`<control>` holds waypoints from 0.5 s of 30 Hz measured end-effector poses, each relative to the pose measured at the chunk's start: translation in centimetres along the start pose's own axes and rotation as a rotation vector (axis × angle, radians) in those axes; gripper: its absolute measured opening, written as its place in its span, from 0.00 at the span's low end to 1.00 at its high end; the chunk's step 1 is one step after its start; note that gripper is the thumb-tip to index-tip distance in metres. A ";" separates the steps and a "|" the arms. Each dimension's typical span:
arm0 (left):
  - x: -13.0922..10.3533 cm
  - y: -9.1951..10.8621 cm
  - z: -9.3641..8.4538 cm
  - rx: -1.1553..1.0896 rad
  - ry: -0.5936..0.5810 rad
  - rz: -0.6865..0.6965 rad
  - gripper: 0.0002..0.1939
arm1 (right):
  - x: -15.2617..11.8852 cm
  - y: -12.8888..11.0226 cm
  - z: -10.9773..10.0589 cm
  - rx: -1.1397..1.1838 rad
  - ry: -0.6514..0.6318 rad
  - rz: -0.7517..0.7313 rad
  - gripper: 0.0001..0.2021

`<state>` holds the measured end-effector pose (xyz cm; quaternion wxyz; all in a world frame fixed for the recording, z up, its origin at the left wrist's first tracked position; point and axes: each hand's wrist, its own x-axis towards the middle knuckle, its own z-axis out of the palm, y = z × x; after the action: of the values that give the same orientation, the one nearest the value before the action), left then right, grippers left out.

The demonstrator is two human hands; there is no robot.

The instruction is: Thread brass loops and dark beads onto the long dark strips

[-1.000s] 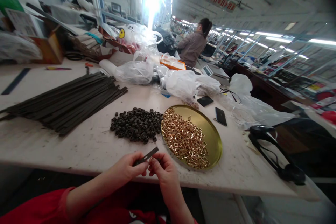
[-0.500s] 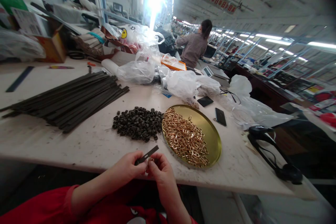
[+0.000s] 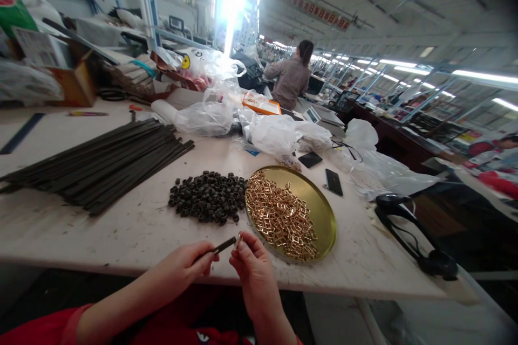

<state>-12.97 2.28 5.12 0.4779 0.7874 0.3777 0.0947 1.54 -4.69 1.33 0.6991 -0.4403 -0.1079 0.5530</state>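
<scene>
Evidently light and flexible, the dark strap (image 3: 220, 248) is pinched near its end by the left hand (image 3: 184, 268), while the right hand (image 3: 249, 264) pinches a small, slippery gold buckle (image 3: 238, 238) at its tip.

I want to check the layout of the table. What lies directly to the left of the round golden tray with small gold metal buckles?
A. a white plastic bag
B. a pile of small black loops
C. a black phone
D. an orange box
B: the pile of small black loops lies on the white table right beside the left rim of the round golden tray.
</scene>
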 end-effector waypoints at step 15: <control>-0.2 0.5 0.3 -0.104 -0.033 0.024 0.09 | -0.9 1.8 1.0 0.071 -0.190 0.033 0.09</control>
<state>-12.74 1.82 5.46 0.5234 0.7673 0.3548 0.1071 -0.64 -5.02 0.93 0.6916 -0.3623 -0.1468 0.6073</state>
